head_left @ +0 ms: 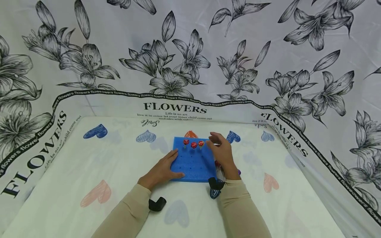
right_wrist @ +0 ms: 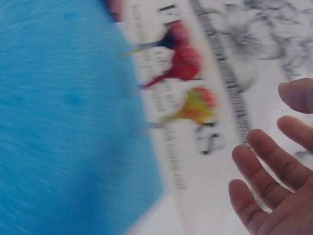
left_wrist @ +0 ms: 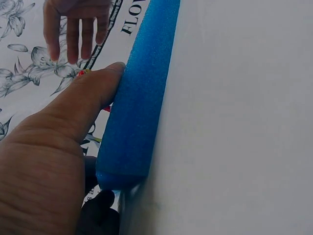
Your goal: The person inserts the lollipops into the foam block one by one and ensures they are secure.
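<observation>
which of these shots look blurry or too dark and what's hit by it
Right wrist: the blue block and lollipops are smeared, the right hand clearer; left wrist: dim, though creases on the left hand show; head: brighter and mostly sharp.

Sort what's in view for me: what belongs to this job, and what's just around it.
Likely part of the job:
Blue block, with small holes
Three lollipops, standing in a row in the block
Left hand, touching the block
Right hand, near the lollipops
Perhaps the small purple thing, mostly hidden

Just around it:
Heart-print tablecloth
Flower-print curtain
</observation>
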Available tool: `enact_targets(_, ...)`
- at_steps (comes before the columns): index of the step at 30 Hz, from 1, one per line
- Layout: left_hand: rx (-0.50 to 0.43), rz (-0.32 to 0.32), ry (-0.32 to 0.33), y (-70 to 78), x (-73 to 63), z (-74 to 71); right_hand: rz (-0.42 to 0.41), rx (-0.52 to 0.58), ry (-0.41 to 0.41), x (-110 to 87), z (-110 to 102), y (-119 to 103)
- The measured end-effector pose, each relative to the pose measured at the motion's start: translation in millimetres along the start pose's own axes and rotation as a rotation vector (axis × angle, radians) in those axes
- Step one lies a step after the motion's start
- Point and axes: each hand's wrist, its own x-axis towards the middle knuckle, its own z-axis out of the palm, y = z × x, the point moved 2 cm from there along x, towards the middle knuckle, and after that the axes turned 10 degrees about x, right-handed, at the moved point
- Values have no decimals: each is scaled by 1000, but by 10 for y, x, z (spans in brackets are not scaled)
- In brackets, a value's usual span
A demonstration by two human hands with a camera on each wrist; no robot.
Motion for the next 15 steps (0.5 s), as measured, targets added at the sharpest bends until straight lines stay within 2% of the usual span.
enact_targets(1, 2, 0, -3, 0, 1, 0, -26, 1, 3, 1, -57, -51)
enact_targets(8, 14, 0, -14, -6, 26, 4, -154, 21, 27, -169, -441, -854)
enact_targets(12, 13, 2, -15, -6, 35, 1, -223, 52, 62, -230, -638, -989)
enact_targets(15, 10, 0, -18, 2, 35, 6, -265, 80, 93, -275, -787, -976)
